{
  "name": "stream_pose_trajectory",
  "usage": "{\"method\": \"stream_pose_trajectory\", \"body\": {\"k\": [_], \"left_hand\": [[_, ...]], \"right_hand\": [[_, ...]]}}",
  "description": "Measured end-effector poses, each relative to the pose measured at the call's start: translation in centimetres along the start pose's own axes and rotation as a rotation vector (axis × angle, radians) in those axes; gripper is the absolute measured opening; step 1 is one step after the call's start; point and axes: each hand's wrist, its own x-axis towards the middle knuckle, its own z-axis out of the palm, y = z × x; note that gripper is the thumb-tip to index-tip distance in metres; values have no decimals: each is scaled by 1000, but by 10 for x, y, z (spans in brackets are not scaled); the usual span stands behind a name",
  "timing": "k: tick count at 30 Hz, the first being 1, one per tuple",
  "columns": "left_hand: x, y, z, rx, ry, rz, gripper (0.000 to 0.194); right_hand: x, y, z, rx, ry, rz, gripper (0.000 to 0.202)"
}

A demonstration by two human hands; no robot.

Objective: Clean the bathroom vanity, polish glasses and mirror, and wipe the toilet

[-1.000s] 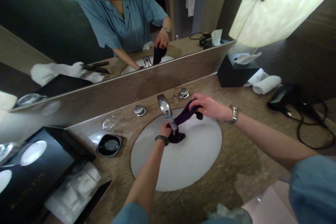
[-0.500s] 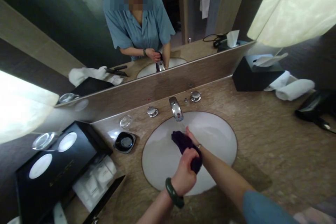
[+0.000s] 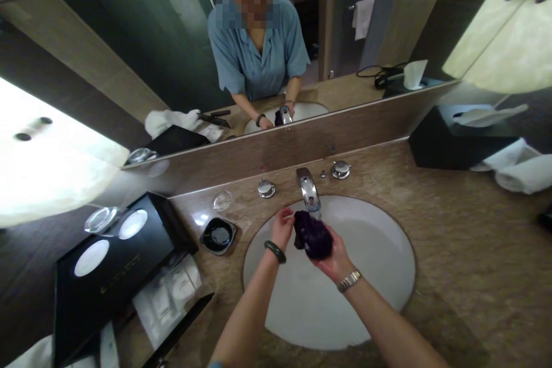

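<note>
A wet-looking, bunched dark purple cloth (image 3: 317, 237) is just below the chrome faucet (image 3: 309, 188), over the white oval sink (image 3: 328, 316). My right hand (image 3: 338, 257), wearing a metal bracelet or watch, cups the cloth from below and the right, with fingers wrapped around its side. At the cloth's left edge is my left hand (image 3: 282, 227), a dark green bangle on its wrist. Its fingers are curled against the cloth, and their tips are partly hidden. Water seems to run from the spout onto the cloth.
Two round tap knobs (image 3: 266, 188) flank the faucet. Left of the sink are a small black dish (image 3: 218, 236), a glass lid and a black amenity box (image 3: 116, 264) with packets. A black tissue box (image 3: 457, 141) and rolled white towels (image 3: 526, 173) stand at right. A mirror runs behind.
My left hand has moved forward from the cloth's near end to its left side. My right hand now supports the cloth, which is bunched closer under the faucet. The view has shifted.
</note>
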Motion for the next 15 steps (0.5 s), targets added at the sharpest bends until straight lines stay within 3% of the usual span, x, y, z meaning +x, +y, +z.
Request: {"method": "stream_pose_trajectory", "body": {"k": [2,4,6,10,13,15], "left_hand": [[8,5,-18,110,181,137,38],[24,22,-34,406,360,244,47],[45,42,-39,724,432,233,52],[77,69,-29,910,374,137,52],[85,79,-27,951,244,200,31],[86,84,-33,964,140,267,31]], "right_hand": [[12,-1,0,248,101,63,25],[18,-5,0,393,129,75,20],[15,-9,0,469,112,81,19],[-5,-15,0,564,161,156,17],[-21,-12,-1,560,217,221,17],[-30,-8,0,572,225,239,17]]}}
